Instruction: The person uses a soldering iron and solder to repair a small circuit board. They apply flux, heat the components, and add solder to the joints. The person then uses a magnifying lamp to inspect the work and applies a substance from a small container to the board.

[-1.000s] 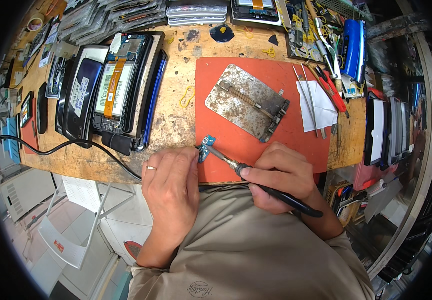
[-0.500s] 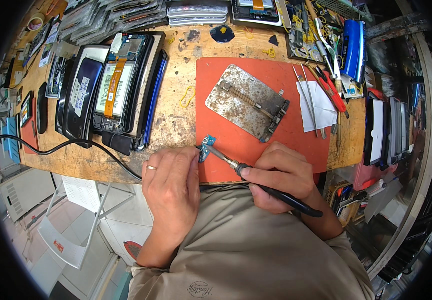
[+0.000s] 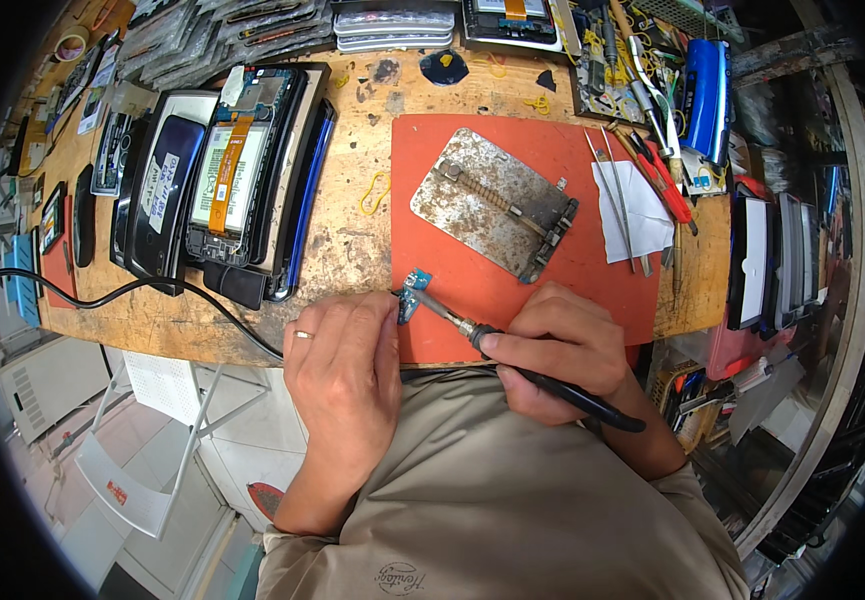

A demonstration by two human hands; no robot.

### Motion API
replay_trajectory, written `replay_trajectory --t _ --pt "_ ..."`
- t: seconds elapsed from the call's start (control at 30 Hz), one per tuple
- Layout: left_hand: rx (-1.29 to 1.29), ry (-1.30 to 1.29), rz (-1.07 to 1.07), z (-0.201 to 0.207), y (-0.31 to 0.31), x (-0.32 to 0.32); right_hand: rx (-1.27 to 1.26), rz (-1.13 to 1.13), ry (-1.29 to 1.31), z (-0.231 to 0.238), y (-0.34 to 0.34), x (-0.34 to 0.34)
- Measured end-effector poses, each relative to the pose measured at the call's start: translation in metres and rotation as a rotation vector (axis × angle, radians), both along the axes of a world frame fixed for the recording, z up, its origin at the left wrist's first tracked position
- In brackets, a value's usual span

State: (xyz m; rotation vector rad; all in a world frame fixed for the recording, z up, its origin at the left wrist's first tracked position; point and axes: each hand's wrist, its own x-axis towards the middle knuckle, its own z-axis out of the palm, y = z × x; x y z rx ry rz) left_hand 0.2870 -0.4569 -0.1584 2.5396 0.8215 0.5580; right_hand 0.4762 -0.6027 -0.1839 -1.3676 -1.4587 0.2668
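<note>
A soldering iron (image 3: 474,330) lies in the closed fingers of my right hand (image 3: 562,350), its metal tip against a small blue circuit board (image 3: 413,296). That board sits over the left edge of a red-orange mat (image 3: 522,320). At the board's left edge, my left hand (image 3: 342,350) is closed with its fingertips together. They touch or pinch the board; the exact grip is hidden behind the fingers. Beyond both hands, a stained metal board holder (image 3: 482,205) with a spring rod rests on the mat.
Opened phones and a tablet (image 3: 222,180) stand at left. A black cable (image 3: 132,287) runs toward my left hand. Tweezers (image 3: 620,200) lie on white paper (image 3: 637,225) at right, beside red-handled pliers (image 3: 667,185). A tray of tools (image 3: 617,75) sits at the back right.
Almost nothing differs. The soldering iron and my right hand have shifted very slightly, with the tip still at the circuit board.
</note>
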Motion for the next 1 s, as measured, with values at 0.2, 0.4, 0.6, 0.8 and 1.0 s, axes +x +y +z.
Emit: replay_trajectory --t 0.2,0.4,0.6,0.8,1.0 --pt "0.004 -0.004 0.005 0.0000 -0.0003 0.0003 -0.006 -0.011 0.038 0.0046 0.0022 -0.0021" --pt "-0.030 0.010 0.041 0.0037 -0.0031 0.0022 0.001 -0.025 0.026 0.0040 0.0026 -0.0026" --pt "-0.023 0.010 0.044 0.0044 -0.0027 0.0030 0.005 -0.009 0.009 0.0003 -0.0001 -0.0001" --pt "-0.014 0.011 0.043 0.0042 -0.0024 0.0033 -0.009 0.006 0.003 0.0009 -0.0006 0.0004" --pt "0.001 0.004 0.033 0.0017 -0.0022 0.0026 0.004 -0.016 0.014 -0.0003 0.0003 -0.0019"
